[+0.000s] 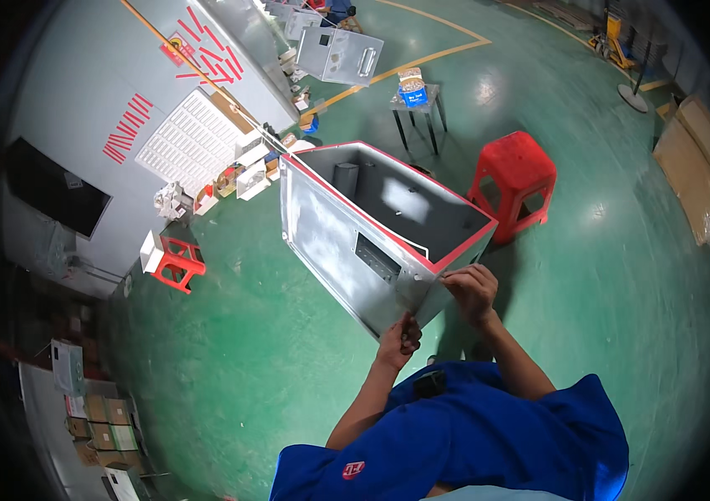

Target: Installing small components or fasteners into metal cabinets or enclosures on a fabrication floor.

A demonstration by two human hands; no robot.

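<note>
In front of me stands a grey metal box (330,225), tilted in view, with its top side uncovered and its hollow, dark inside showing. A red strip (455,255) runs along its rim, and a thin white strip (413,244) lies along part of it. My right hand (474,290) is pinched at the near corner of the rim; whatever sits between its fingertips is too small to make out. Lower down, beside the box's near edge, my left hand (399,341) is closed with fingers curled, and its contents are hidden. A dark rectangular vent plate (377,257) is set in the side panel.
A red plastic stool (515,179) stands right behind the box; a smaller red stool (178,262) is at left. Farther off, a small table (430,100) bears a blue container. Cardboard sheets (697,163) lean at right. Boxes and parts line the left wall.
</note>
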